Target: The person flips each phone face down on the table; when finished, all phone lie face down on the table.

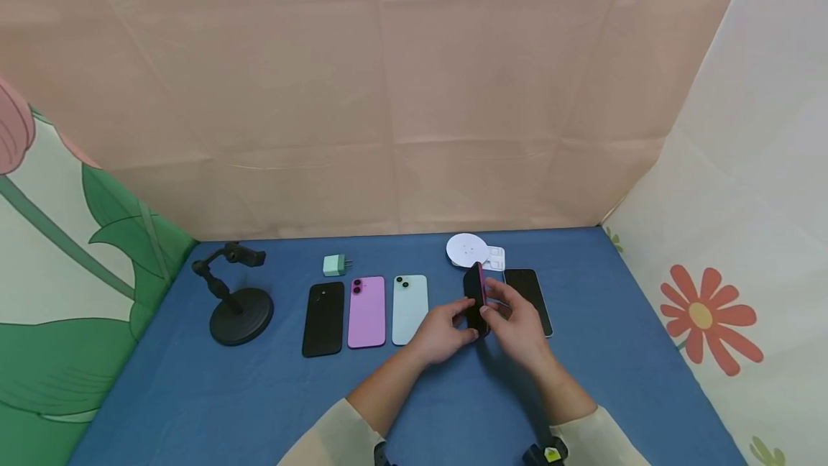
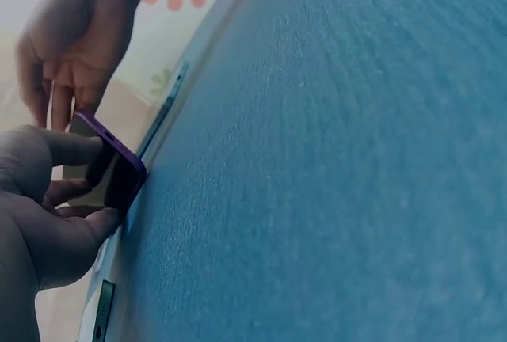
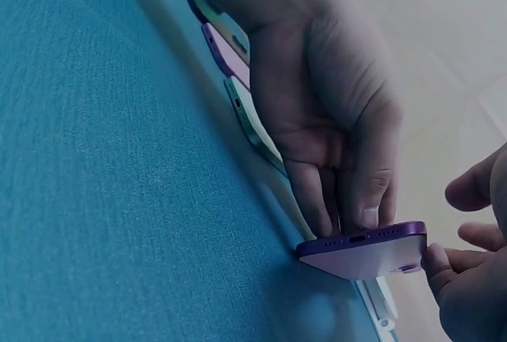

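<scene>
A phone in a dark magenta case (image 1: pixel 477 299) stands on its long edge on the blue table (image 1: pixel 259 394), between both hands. My left hand (image 1: pixel 461 316) grips it from the left, thumb and fingers curled round its edges; the left wrist view shows the phone (image 2: pixel 116 169) pinched in those fingers (image 2: pixel 70 149). From the right, my right hand (image 1: pixel 497 303) holds the phone with its fingers laid across the top. In the right wrist view the phone's lower edge (image 3: pixel 363 248) rests on the cloth, with left-hand fingers (image 3: pixel 366 199) on it and a right fingertip (image 3: pixel 437 263) at its corner.
A black phone (image 1: pixel 323 319), a pink phone (image 1: pixel 366 311) and a pale green phone (image 1: pixel 410 308) lie in a row left of the hands. Another black phone (image 1: pixel 532 296) lies to the right. Behind are a mint charger (image 1: pixel 334 265), a white disc (image 1: pixel 467 248) and a black stand (image 1: pixel 238 306).
</scene>
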The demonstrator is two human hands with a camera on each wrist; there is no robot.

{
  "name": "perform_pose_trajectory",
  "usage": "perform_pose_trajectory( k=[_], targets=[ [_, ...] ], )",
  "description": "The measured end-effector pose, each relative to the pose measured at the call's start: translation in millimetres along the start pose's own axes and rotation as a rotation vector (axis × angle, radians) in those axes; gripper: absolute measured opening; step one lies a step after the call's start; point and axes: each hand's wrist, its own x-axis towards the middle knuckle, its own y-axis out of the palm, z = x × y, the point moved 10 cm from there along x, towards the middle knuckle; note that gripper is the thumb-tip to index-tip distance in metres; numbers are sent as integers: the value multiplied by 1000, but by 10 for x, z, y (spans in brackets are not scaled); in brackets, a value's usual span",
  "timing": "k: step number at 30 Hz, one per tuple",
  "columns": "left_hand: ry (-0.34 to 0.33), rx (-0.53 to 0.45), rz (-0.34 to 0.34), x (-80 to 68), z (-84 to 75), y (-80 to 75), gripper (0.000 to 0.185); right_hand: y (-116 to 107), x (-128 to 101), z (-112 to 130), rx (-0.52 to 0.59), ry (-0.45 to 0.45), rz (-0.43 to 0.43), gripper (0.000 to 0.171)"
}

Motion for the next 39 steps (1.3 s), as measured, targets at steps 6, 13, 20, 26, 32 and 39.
perform_pose_trajectory(
  k=[6,13,20,26,32,39],
  targets=[
    [-25,-98,3,-7,39,-14,58,28,17,-7,57,-16,17,50],
    [-33,-210,-12,6,7,-110,55,85,32,36,100,-57,32,48],
    [-27,-182,-72,28,-33,-235,49,172,41,46,82,-53,33,46],
    [-27,-168,-95,30,-17,-300,48,248,63,-21,52,-53,32,44],
    [-51,-162,-96,-9,4,-351,48,321,61,-105,34,-29,43,42],
    [-69,-163,-102,-48,5,-404,49,372,73,-145,33,-26,58,41]
  ],
)
